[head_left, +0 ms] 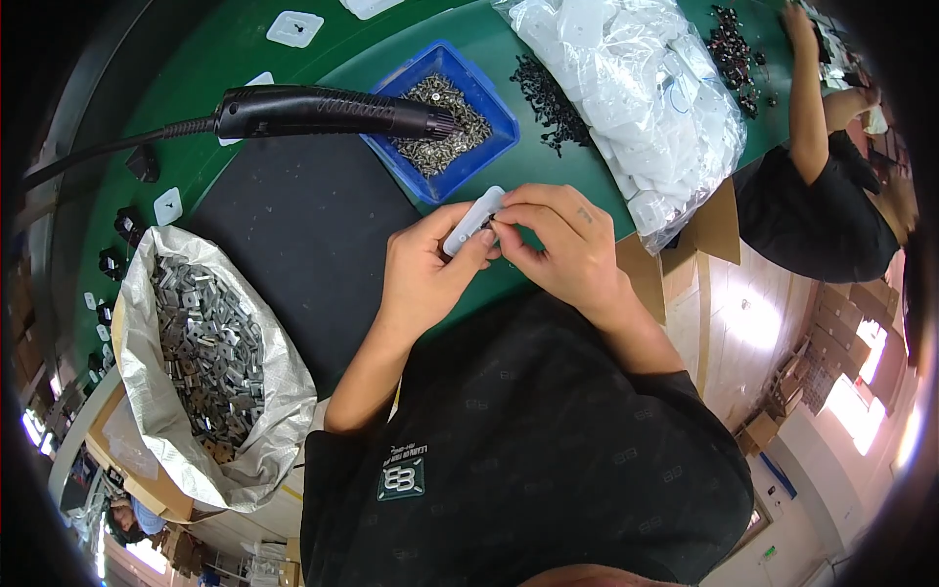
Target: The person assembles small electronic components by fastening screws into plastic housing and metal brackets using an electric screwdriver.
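Note:
Both hands meet in front of my chest over the near edge of the green table. My left hand (pixel 427 259) is closed around a small white plastic plate (pixel 473 223) with rounded corners, thumb on its near side. My right hand (pixel 562 240) pinches at the plate's right side, where a small black piece (pixel 490 223) shows between the fingertips. How that piece sits against the plate is partly hidden by the fingers. Beyond my hands stands a blue bin (pixel 509 137) of small metal screws, and a black corded electric screwdriver (pixel 333 112) reaches over it from the left.
A white woven sack (pixel 147 362) of metal brackets stands at left, beside a black mat (pixel 303 215). Small black parts (pixel 550 98) lie near a clear bag of white plates (pixel 636 98) at right. White plates (pixel 168 205) dot the green table (pixel 352 59). Another person (pixel 822 205) works far right.

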The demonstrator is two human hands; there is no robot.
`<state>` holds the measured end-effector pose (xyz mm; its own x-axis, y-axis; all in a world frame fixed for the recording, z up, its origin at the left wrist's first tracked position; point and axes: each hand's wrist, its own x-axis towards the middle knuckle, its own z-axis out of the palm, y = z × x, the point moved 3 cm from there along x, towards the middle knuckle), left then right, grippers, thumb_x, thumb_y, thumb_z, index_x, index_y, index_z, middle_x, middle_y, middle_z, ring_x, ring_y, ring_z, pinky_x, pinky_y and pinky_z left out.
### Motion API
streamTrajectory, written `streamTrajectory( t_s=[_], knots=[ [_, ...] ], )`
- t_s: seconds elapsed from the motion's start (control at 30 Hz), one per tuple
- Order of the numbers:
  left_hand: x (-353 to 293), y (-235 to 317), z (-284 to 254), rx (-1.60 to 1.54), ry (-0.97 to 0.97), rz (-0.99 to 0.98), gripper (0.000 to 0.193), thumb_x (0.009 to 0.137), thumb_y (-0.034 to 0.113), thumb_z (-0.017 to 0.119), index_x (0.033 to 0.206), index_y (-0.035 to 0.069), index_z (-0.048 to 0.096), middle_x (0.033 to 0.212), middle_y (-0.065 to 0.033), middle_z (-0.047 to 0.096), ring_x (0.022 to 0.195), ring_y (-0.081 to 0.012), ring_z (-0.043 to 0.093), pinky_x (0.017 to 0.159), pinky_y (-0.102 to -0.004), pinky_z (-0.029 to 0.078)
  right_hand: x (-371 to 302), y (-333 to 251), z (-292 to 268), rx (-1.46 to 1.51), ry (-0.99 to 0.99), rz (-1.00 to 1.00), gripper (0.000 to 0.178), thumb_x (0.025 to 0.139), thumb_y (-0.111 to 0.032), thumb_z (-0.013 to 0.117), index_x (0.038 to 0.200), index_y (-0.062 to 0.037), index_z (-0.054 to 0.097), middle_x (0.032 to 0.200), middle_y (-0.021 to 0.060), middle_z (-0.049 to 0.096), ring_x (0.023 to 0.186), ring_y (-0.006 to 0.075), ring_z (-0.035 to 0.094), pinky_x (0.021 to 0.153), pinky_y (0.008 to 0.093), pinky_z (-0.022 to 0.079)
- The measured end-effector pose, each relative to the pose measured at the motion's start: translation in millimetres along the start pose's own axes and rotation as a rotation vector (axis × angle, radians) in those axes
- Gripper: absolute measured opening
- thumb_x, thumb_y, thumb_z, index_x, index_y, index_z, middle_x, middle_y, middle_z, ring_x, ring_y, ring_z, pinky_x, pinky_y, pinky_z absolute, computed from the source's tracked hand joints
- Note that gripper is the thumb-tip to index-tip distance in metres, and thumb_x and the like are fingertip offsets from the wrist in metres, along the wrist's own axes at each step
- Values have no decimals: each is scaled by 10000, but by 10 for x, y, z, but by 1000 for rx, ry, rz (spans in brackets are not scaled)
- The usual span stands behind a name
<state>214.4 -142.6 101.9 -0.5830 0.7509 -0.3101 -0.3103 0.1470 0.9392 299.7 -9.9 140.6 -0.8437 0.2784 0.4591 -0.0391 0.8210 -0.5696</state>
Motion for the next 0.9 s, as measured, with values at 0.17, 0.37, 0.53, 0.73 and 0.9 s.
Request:
streamTrajectory(
  t_s=[0.17, 0.37, 0.53, 0.73, 0.9],
  knots=[
    [1, 21, 19, 0, 17, -12, 191, 889, 36, 624, 1068, -24, 651, 821, -71, 712, 761, -109, 697, 678, -241, 550, -2, -13, -2, 12, 21, 47, 202, 651, 7, 771, 813, -49, 664, 903, 55, 659, 761, 206, 660, 635, 295, 540],
    [-10, -2, 7, 3, 26, 7, 186, 883, 36, 624, 1055, -28, 655, 826, -75, 714, 758, -111, 697, 676, -241, 547, -10, -19, 15, 20, 17, 79, 187, 653, 2, 771, 801, -49, 669, 904, 61, 654, 774, 211, 660, 644, 298, 541],
    [-6, -9, -6, 2, 43, 37, 184, 881, 21, 601, 1049, -29, 656, 824, -85, 715, 750, -114, 697, 651, -239, 535, 42, -21, -22, 11, -12, 86, 220, 661, -8, 781, 844, -47, 667, 905, 68, 645, 784, 217, 654, 657, 289, 539],
    [-9, 40, -11, 69, 36, 38, 187, 877, 21, 579, 1044, -23, 654, 812, -102, 708, 737, -122, 696, 627, -243, 524, 26, 28, 7, 459, -168, 603, 322, 739, -32, 769, 1029, -16, 630, 951, 94, 677, 846, 183, 682, 733, 283, 553],
    [9, -18, -27, 113, 11, 34, 195, 875, 34, 571, 1047, -15, 649, 811, -115, 705, 738, -135, 697, 611, -255, 519, -20, 52, 51, 472, -211, 589, 302, 770, -59, 747, 1036, 1, 619, 942, 126, 670, 817, 220, 696, 705, 313, 565]
  ],
)
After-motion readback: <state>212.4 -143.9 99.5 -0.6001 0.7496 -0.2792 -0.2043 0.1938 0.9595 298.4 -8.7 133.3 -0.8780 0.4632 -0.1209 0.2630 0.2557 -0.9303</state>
